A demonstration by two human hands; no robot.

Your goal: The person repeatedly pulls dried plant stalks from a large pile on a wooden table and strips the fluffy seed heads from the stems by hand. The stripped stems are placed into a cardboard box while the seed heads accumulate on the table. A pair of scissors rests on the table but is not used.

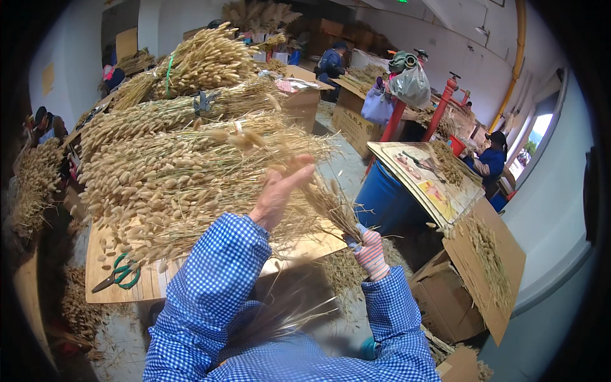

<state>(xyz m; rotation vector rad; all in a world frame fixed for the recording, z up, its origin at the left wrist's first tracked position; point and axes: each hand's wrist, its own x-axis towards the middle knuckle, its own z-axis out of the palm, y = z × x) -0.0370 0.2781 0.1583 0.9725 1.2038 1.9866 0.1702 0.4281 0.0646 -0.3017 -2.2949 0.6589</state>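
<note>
My right hand (372, 251), in a pink-and-grey striped glove, grips the stem ends of a small bunch of dried bunny-tail grass (329, 205). The bunch slants up and left from it. My bare left hand (284, 191) is beside the upper part of that bunch, thumb raised. Blur hides whether its fingers close on any stems. Beneath and beyond lies a broad heap of dried bunny-tail grass (157, 176) on a wooden board (110, 289). Green-handled scissors (119, 274) rest on the board's near left corner.
A tied sheaf (205, 62) lies atop the heap's far side. To the right stand a blue barrel (384, 196), printed boards (405, 176) with grass on them, and a cardboard box (444, 296). Red pipes (439, 110) rise behind. Several people work farther off, one person (491, 160) at right.
</note>
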